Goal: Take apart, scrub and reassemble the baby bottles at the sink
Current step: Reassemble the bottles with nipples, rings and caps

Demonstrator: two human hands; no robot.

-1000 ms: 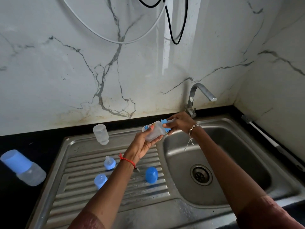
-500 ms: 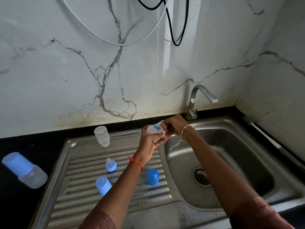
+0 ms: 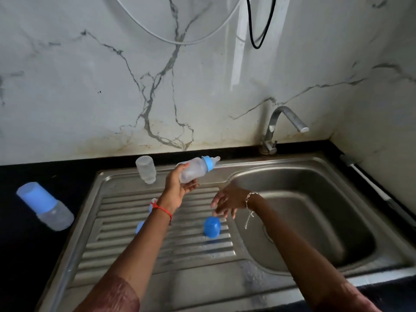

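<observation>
My left hand (image 3: 177, 188) grips a clear baby bottle (image 3: 194, 170) by its base, tilted, with a blue collar and teat pointing right over the sink edge. My right hand (image 3: 227, 202) hovers with loose fingers just above a blue cap (image 3: 212, 226) on the drainboard (image 3: 162, 244), holding nothing. An empty clear bottle body (image 3: 146, 168) stands upside down at the back of the drainboard. A capped bottle (image 3: 45, 206) lies on the black counter at left. A teat (image 3: 153, 202) and another blue cap (image 3: 139, 227) are partly hidden behind my left forearm.
The steel sink basin (image 3: 315, 210) lies to the right, with the tap (image 3: 276, 129) at its back edge. A long thin white handle (image 3: 378, 190) rests along the right wall. Cables hang on the marble wall above.
My right hand has let go of the bottle's collar and dropped toward the blue cap. The left hand now holds the bottle alone, teat fitted and pointing right.
</observation>
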